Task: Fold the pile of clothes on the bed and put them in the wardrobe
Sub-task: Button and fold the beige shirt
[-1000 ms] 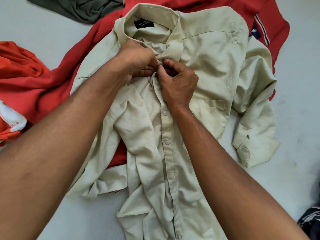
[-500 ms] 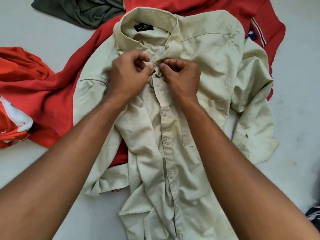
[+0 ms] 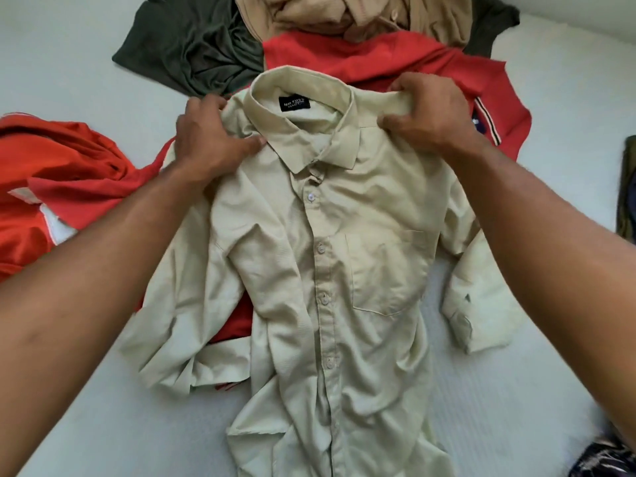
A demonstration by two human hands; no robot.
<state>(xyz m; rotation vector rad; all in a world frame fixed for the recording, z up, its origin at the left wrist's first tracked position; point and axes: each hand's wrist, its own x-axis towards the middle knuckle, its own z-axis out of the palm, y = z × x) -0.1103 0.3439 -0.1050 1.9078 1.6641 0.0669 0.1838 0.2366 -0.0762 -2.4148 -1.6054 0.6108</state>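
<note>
Both hands have left the top button, where they were pinched close together a moment ago, and now sit well apart at the shoulders of the shirt; its collar, open before, lies closed.

On the white bed (image 3: 516,390) the beige shirt (image 3: 344,270) is spread face up, buttoned down the front, collar away from the person and hem running out of view at the bottom edge. The left hand (image 3: 210,139) grips the shoulder fabric beside the collar (image 3: 309,146), fingers curled over the far edge and thumb pressed on the front. The right hand (image 3: 430,111) clamps the other shoulder, with cloth bunched between thumb and curled fingers. One cuffed sleeve (image 3: 475,315) lies crumpled beside the shirt body, and the other is folded up under the left forearm.

A red garment (image 3: 378,60) lies beneath the shirt, showing past the collar. An orange-red garment (image 3: 51,173) sits to the left, touching it. Farther off lie a dark green garment (image 3: 192,46) and a tan garment (image 3: 361,15). A dark patterned cloth (image 3: 602,459) shows at the near corner.

A chest pocket (image 3: 385,273) sits beside the button placket, and a black label (image 3: 294,104) shows inside the collar.
</note>
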